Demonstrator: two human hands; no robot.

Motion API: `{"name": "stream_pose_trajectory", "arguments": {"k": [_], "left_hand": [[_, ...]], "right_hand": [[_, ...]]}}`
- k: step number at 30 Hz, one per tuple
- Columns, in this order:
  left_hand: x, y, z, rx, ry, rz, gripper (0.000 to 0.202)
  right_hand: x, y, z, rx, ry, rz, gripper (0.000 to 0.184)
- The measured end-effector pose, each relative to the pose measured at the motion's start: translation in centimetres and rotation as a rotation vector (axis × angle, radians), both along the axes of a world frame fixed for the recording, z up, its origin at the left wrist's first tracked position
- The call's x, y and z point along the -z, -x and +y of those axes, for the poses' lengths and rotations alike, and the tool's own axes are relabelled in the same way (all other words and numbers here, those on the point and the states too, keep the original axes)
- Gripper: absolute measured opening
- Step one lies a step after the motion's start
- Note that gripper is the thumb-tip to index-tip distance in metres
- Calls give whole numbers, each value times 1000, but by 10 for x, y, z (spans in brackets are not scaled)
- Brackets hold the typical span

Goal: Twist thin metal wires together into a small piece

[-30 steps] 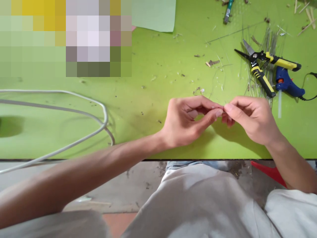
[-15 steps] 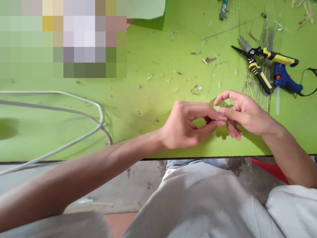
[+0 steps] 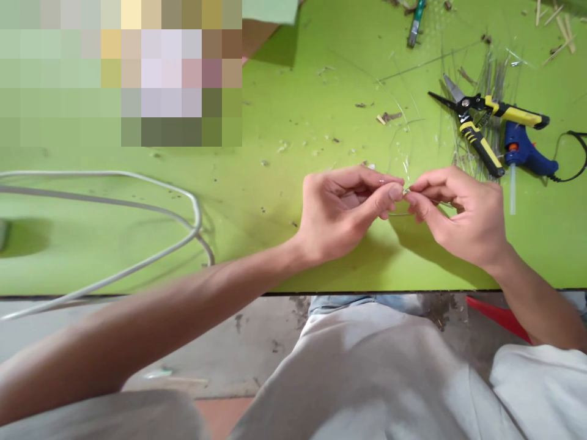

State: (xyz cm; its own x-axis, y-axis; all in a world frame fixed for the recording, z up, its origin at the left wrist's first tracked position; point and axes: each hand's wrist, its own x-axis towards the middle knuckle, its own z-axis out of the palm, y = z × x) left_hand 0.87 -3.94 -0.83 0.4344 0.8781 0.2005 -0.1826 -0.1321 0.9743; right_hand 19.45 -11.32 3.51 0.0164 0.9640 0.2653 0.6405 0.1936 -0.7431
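My left hand (image 3: 342, 211) is closed in a pinch on a thin wire (image 3: 402, 214), thumb against the fingers. Close by on its right, my right hand (image 3: 468, 214) pinches the same wire, fingertips almost meeting the left ones. Part of the wire bows below the fingertips, and more of it shows under my right fingers. Much of its length is hidden by the hands. Both hands are above the green table near its front edge.
Pruning shears (image 3: 465, 104) with yellow-black handles lie open over a bundle of thin wires (image 3: 493, 73). Beside them is a blue glue gun (image 3: 529, 150). A utility knife (image 3: 415, 24) lies at the back. A white cable (image 3: 195, 208) loops at left. Scraps dot the green table (image 3: 257, 256).
My right hand has turned and its fingers have closed into a pinch. Both hands' fingertips have risen away from the table's front edge, drawing together at the wire.
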Motion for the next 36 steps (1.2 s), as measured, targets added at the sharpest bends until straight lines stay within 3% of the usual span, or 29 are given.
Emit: {"name": "stream_pose_trajectory", "arguments": {"k": [5,13,21,26,32,36], "left_hand": [[1,1,0,8,-54,-29,27],[-2,5,2,24,-165,6,21],[-2,6,4,18,-293,-48,5],[0,3,6,-6,-343,-56,5],[2,2,6,-6,-363,49,2],[3,0,4,-17,-379,55,1]], "right_hand": [[-2,-2,0,-13,91,67,13],[-3,1,4,-53,222,426,15],[2,-2,6,-61,324,506,18],[-1,-2,7,-30,281,348,18],[-2,4,3,16,-17,-128,14],[-4,2,2,-44,48,-204,13]]}}
